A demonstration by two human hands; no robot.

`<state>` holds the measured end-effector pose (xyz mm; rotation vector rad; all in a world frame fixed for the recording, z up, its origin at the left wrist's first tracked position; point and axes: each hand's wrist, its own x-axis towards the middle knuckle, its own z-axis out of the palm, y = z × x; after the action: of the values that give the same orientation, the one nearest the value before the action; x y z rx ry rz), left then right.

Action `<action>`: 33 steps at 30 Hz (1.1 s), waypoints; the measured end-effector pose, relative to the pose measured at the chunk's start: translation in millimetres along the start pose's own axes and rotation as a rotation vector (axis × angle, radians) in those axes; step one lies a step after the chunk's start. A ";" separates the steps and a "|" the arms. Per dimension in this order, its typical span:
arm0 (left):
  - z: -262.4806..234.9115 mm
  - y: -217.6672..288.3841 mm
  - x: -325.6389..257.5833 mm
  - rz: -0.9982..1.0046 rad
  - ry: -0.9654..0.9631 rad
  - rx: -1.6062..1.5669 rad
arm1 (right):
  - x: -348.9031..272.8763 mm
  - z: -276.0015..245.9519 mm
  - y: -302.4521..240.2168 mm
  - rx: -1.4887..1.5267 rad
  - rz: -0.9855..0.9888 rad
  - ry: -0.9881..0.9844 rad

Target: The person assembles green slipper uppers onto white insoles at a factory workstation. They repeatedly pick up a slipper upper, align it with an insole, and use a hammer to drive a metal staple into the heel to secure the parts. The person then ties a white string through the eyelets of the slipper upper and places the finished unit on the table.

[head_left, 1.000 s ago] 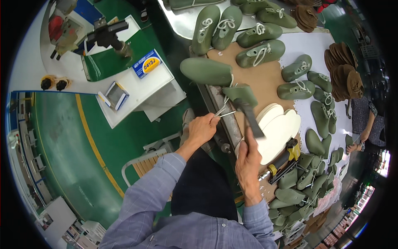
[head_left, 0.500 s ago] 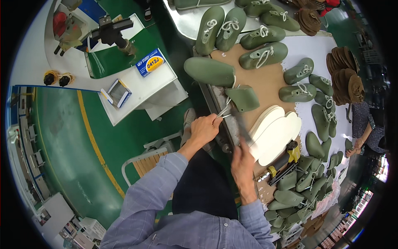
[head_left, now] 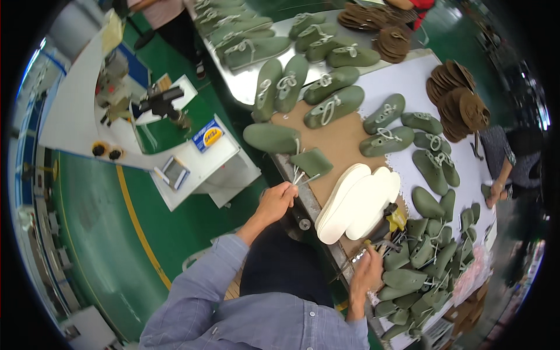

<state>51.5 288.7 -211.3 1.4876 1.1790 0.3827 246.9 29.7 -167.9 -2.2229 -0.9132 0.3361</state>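
My left hand is closed, pinching white cord ends at the table's near edge. The cord runs to a green shoe last piece, next to a longer green shoe last lying on its side. My right hand is at the lower table edge, fingers bent beside the metal end of a yellow-and-black tool. A thin dark thing sticks out by its fingers; what it is cannot be made out. Cream-coloured insoles lie stacked between my hands.
Several green shoe lasts with white laces stand farther up the table. More are heaped at the lower right. Brown stacked pieces sit on the far side, near another person's hand. A white bench with a blue-and-yellow box stands left.
My right hand has moved down and right, from the insoles' near edge to the yellow-and-black tool. My left hand keeps the cord. The view has shifted, showing more of the far table.
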 end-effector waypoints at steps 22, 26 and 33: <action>-25.3 20.1 196.1 0.766 -0.154 0.410 | 225.4 34.7 -116.2 0.603 0.343 0.133; 2.7 32.4 193.9 0.837 -0.186 0.478 | 215.6 56.9 -133.7 0.629 0.614 0.428; 10.4 24.7 206.3 0.854 -0.290 0.539 | 217.5 126.5 -229.8 0.558 -0.012 -0.188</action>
<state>162.3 455.5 -267.5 2.4064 0.3648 0.4063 225.4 361.9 -94.9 -1.6901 -0.8064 0.7105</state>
